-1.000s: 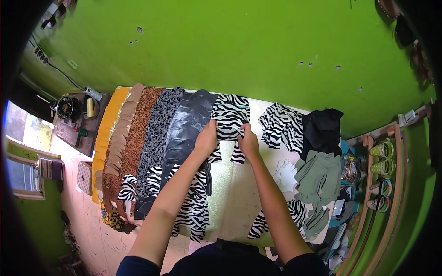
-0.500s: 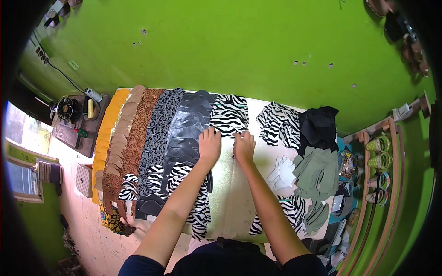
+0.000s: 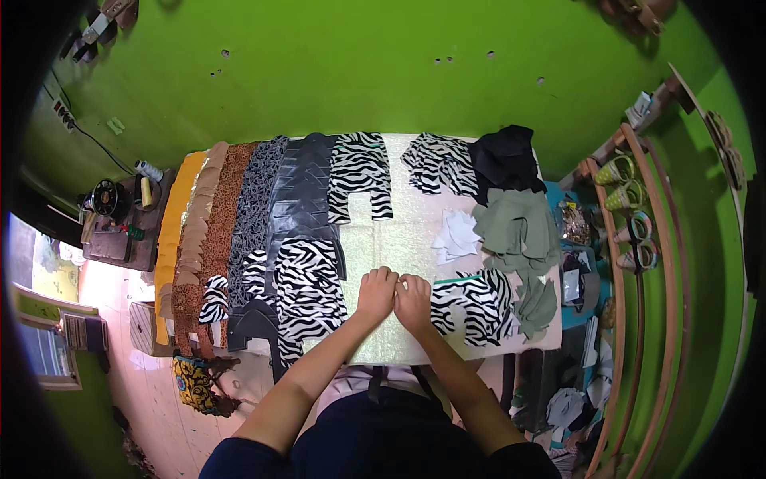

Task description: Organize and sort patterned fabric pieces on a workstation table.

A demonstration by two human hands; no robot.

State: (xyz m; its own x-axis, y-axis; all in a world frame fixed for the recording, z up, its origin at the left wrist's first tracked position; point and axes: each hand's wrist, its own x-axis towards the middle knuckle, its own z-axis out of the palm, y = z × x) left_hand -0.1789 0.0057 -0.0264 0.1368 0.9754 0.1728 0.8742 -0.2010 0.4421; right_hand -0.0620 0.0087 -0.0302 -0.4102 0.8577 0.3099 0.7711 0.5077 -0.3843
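Note:
My left hand [image 3: 378, 294] and my right hand [image 3: 412, 300] meet over the near part of the pale, shimmery table [image 3: 375, 247]. Their fingers are curled and pressed together at the tips. Whatever they may hold is too small or too hidden to make out. Close by on the right lie zebra-print fabric pieces [image 3: 475, 315], one with a green edge. Left of my hands sits another zebra-print piece [image 3: 307, 283]. Farther off, a zebra-print piece [image 3: 359, 168] with a square notch lies flat, apart from both hands.
Overlapping rows of yellow pieces [image 3: 177, 211], leopard-print pieces [image 3: 219, 231] and dark grey pieces [image 3: 302, 188] cover the table's left. Black fabric [image 3: 504, 160], olive fabric [image 3: 519, 227] and white scraps [image 3: 456, 237] lie right. A wooden rack [image 3: 658, 263] with sandals stands beyond.
Both hands have let go of the far zebra-print piece and come back toward me, closing together. That piece now lies flat with its notch showing. The view has shifted.

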